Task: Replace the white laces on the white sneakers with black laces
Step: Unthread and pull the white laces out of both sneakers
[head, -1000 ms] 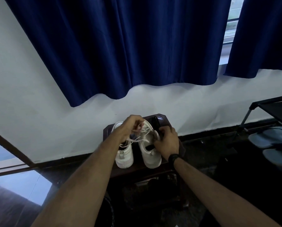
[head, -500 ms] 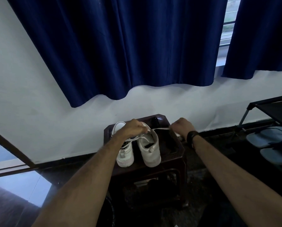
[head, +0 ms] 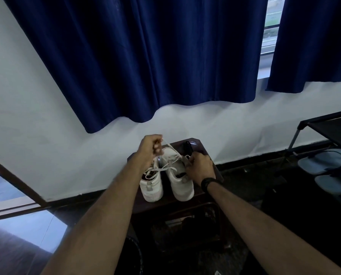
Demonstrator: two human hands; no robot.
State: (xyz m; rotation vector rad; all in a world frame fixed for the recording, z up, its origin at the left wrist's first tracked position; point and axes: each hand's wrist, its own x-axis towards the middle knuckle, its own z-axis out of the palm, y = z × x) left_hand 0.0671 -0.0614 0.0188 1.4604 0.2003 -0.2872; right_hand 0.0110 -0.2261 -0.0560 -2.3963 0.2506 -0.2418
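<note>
Two white sneakers stand side by side on a dark wooden stool (head: 215,169), heels toward me: the left sneaker (head: 152,187) and the right sneaker (head: 180,183). My left hand (head: 150,148) is raised above them and grips a white lace (head: 168,144) pulled taut from the right sneaker. At that sneaker's right side, my right hand (head: 199,167) pinches the lace near the eyelets. Loose white lace (head: 161,169) crosses between both shoes. A dark object (head: 187,148) lies at the back of the stool; black laces cannot be made out.
A white wall and blue curtains (head: 145,56) rise right behind the stool. A black shoe rack (head: 332,128) with grey slippers (head: 324,161) stands at the right. A door frame (head: 13,175) is at the left. The floor is dark.
My right hand came back from the stool's right side to the right sneaker. My left hand rose, drawing the white lace upward.
</note>
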